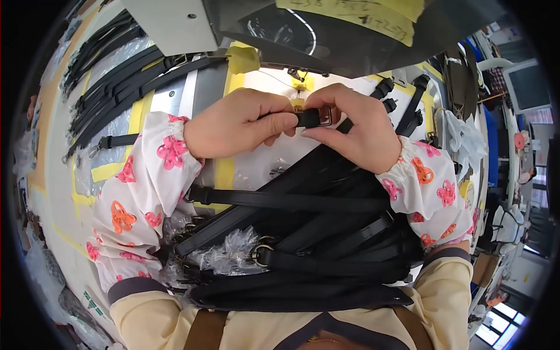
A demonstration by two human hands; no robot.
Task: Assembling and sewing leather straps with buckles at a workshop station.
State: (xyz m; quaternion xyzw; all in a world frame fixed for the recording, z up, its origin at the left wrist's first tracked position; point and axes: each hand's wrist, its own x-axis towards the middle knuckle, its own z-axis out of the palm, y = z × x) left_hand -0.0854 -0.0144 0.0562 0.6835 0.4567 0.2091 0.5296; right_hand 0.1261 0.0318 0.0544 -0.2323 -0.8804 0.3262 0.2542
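My left hand [248, 122] pinches the end of a black strap [308, 119] between thumb and fingers. A metal buckle [325, 116] sits at the strap's right end. My right hand [357, 119] has its fingers curled round the buckle, with the thumb below it and a little apart. Both hands are close together just in front of the sewing machine's [256, 35] needle area. Under and in front of my hands lies a heap of black straps [326, 233], some with metal rings and clear plastic wrap [230, 252].
More black straps [125, 87] lie in rows on the left of the table, by yellow tape [108, 171]. Rolled straps with buckles [414, 105] are at the right. A crumpled plastic bag [464, 137] hangs near the right edge. The machine body overhangs the far side.
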